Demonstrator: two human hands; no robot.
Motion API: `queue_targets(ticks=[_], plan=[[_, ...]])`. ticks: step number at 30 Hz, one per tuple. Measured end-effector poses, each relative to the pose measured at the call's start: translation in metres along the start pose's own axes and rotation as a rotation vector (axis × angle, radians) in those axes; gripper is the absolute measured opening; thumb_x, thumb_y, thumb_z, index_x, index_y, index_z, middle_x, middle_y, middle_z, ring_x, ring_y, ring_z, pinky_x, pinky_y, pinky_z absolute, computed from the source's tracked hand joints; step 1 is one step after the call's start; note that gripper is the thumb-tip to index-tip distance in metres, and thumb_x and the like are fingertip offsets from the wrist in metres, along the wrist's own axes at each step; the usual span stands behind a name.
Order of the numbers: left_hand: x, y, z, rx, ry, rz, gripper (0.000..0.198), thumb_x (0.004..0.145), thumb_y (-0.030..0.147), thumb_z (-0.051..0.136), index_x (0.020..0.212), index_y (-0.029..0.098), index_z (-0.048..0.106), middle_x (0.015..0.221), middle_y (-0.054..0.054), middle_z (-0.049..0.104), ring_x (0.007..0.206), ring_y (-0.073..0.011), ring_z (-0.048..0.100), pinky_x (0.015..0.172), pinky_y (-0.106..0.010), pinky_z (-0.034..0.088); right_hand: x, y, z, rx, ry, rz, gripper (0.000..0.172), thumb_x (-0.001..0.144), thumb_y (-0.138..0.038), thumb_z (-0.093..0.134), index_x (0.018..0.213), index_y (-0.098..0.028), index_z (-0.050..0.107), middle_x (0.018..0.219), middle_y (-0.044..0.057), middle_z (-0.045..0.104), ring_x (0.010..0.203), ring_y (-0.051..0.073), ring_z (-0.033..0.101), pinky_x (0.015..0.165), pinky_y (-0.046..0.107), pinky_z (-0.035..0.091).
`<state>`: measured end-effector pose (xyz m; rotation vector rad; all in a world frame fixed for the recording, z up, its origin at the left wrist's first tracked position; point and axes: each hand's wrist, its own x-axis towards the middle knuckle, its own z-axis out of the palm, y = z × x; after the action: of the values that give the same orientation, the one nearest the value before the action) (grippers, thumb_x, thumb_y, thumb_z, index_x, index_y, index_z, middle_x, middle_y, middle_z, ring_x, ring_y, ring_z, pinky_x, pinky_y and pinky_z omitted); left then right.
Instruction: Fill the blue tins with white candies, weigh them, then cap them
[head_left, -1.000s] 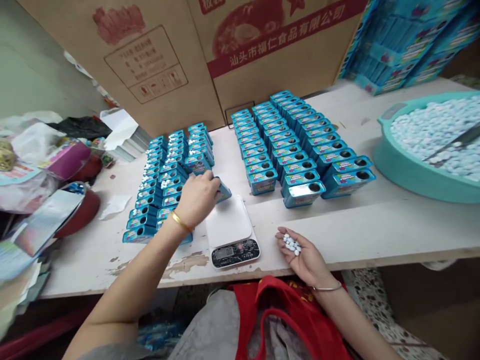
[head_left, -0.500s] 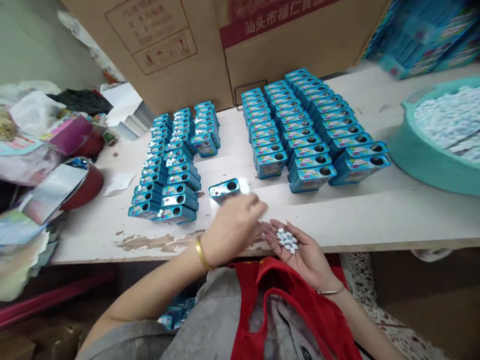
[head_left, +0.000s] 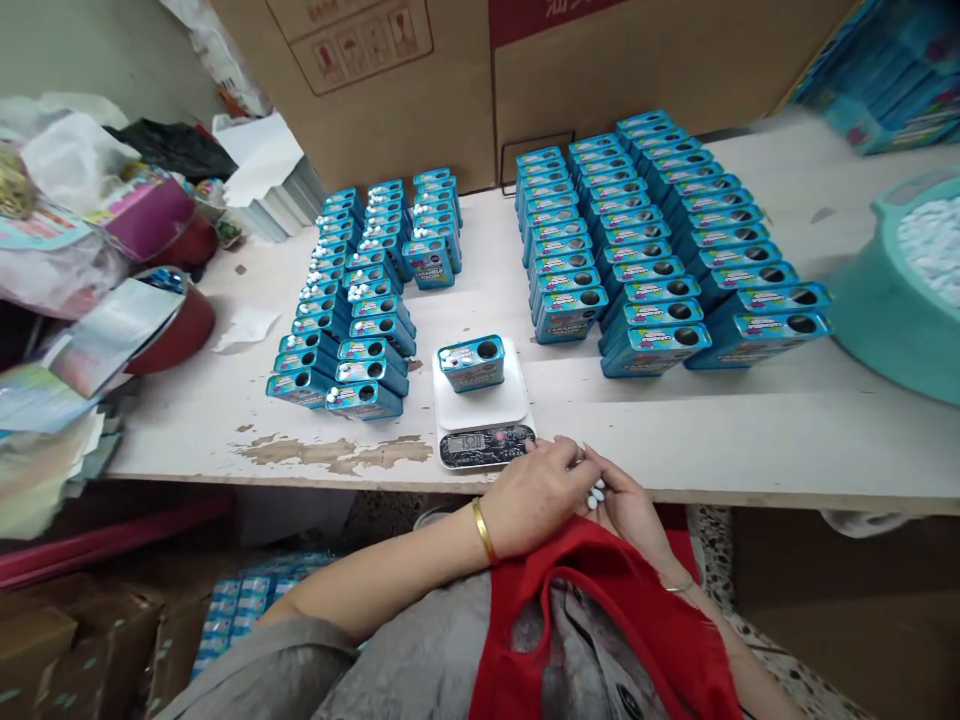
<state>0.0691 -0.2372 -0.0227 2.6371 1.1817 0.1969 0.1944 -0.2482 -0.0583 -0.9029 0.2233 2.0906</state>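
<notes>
My left hand [head_left: 541, 488], with a gold bracelet at the wrist, bends over my right palm. Its fingers are curled together and their tips are hidden among the candies. Cupped beneath it, my right hand [head_left: 626, 505] holds several small white candies [head_left: 595, 495], partly covered by the left. Just beyond the hands is a white digital kitchen scale [head_left: 517, 400] with a lit display. On its plate stands one blue candy tin [head_left: 480, 377] with a round dark opening and a few candies on top.
Rows of blue tins [head_left: 367, 400], many with candies on top, stand at left. More tins [head_left: 649, 350] stand at right. Beyond these is a turquoise tub [head_left: 892, 310] of white candies. A large cardboard box [head_left: 405, 120] closes off the back; a red bowl [head_left: 180, 335] sits far left.
My left hand has moved from near the tin down to the right palm, uncovering the scale and its display. The view has shifted a little, and the right fingers have curled in.
</notes>
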Motion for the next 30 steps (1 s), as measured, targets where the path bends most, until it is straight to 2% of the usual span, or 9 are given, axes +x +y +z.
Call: queue_targets(ticks=[6,10,15,22,25,30], plan=[[-0.002,-0.003,0.006,-0.048,0.049,-0.012,0.013,0.090,0.020,0.042,0.095,0.016,0.053,0.092,-0.006,0.054,0.073,-0.0150,0.051,0.057,-0.025,0.043,0.003,0.002,-0.003,0.004,0.007,-0.043,0.007,0.073,-0.020,0.066,0.079,-0.018,0.067,0.077,0.002,0.073,0.088,0.022,0.070,0.075,0.034,0.060],[-0.002,-0.008,0.002,-0.102,0.081,-0.021,0.012,0.090,0.020,0.042,0.091,0.015,0.053,0.091,-0.006,0.055,0.077,-0.0154,0.052,0.064,-0.026,0.046,0.006,0.003,0.003,0.023,-0.003,-0.060,0.007,0.072,-0.018,0.067,0.079,-0.018,0.066,0.072,0.000,0.071,0.076,0.019,0.070,0.067,0.030,0.060],[-0.002,-0.020,-0.006,-0.098,0.122,-0.047,0.016,0.091,0.020,0.040,0.087,0.015,0.054,0.092,-0.007,0.057,0.082,-0.0157,0.054,0.070,-0.027,0.048,0.011,0.000,0.024,0.111,-0.096,0.019,0.007,0.079,-0.014,0.058,0.083,-0.016,0.064,0.072,0.000,0.071,0.062,0.011,0.067,0.059,0.021,0.058],[0.000,-0.037,-0.029,-0.077,0.312,0.011,0.019,0.091,0.018,0.040,0.088,0.014,0.058,0.090,-0.008,0.061,0.085,-0.0174,0.054,0.074,-0.030,0.047,0.021,-0.006,0.063,0.139,-0.127,0.025,0.015,0.084,-0.014,0.051,0.092,-0.013,0.064,0.076,0.001,0.072,0.067,0.009,0.068,0.061,0.017,0.057],[0.000,-0.044,-0.038,-0.116,0.353,0.019,0.019,0.092,0.019,0.041,0.090,0.015,0.059,0.092,-0.008,0.063,0.087,-0.0171,0.055,0.075,-0.030,0.047,0.025,-0.006,0.073,0.146,-0.156,-0.017,0.015,0.085,-0.012,0.051,0.090,-0.013,0.064,0.074,0.000,0.071,0.065,0.007,0.067,0.061,0.014,0.055],[0.000,-0.053,-0.044,-0.147,0.357,0.080,0.016,0.091,0.021,0.044,0.094,0.016,0.059,0.094,-0.007,0.066,0.088,-0.0162,0.054,0.076,-0.030,0.046,0.027,-0.007,0.080,0.166,-0.177,-0.036,0.018,0.087,-0.012,0.046,0.089,-0.010,0.064,0.069,0.001,0.070,0.058,0.006,0.064,0.057,0.012,0.054]])
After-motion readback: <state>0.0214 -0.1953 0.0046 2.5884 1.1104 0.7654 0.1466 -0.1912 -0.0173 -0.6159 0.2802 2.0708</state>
